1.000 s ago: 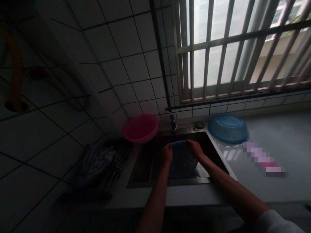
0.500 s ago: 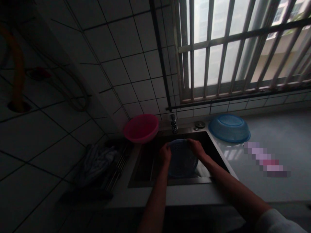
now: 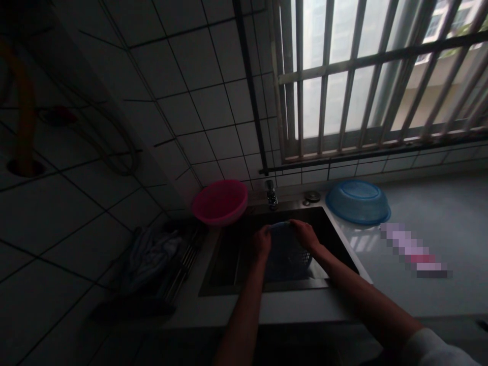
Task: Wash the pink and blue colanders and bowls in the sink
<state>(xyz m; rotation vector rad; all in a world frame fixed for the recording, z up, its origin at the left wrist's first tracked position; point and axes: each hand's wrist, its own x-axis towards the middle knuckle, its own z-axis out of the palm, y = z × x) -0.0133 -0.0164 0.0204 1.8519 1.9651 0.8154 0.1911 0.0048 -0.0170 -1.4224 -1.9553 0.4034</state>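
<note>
A dark blue plastic basket with small holes in its wall, a colander (image 3: 287,251), is held tilted in the sink (image 3: 335,231). My left hand (image 3: 262,241) is closed on its rim at the left. On the far right part of the same rim, my right hand (image 3: 305,235) grips with the fingers wrapped over. The shade in the sink hides most of the colander's inside. Behind it stands the chrome tap (image 3: 271,194).
Left of the tap a pink basin (image 3: 220,202) rests at the sink's edge. An upturned blue basin (image 3: 358,202) lies on the counter (image 3: 450,208) at the right, near a blurred-out pinkish item (image 3: 415,251). A crumpled striped cloth (image 3: 152,256) and a rack sit at the left.
The colander has tipped, so its round face is less visible and its holed side wall shows more at the right. Both hands stay on the rim, shifted only slightly.
</note>
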